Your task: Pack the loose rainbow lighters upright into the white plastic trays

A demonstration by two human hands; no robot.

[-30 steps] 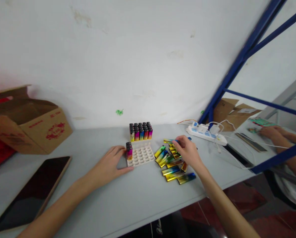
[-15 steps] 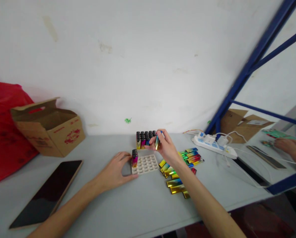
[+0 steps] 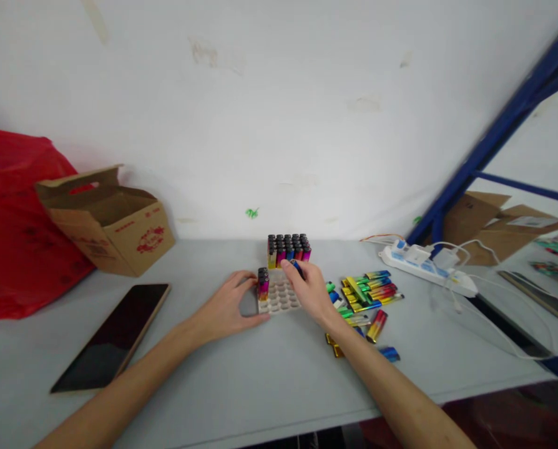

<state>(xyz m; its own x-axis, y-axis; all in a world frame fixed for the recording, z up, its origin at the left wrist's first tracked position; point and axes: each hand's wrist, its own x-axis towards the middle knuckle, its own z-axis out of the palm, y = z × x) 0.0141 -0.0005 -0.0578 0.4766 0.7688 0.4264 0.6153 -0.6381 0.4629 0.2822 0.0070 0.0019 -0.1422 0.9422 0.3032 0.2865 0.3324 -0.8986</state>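
Metallic gold, blue, green and red lighters (image 3: 376,325) lie loose on the pale grey tabletop (image 3: 241,386), right of a pocketed off-white tray (image 3: 279,300). At the tray's left end, the left hand (image 3: 225,307) is spread, thumb and fingers parted beside upright purple-and-gold lighters (image 3: 263,288). The right hand (image 3: 311,292) pinches a blue lighter (image 3: 296,267) over its far right. Behind stands a multicoloured block of black-topped lighters (image 3: 288,242), before the white wall (image 3: 279,125).

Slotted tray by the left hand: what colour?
Off-white tray; shows best in the head view.
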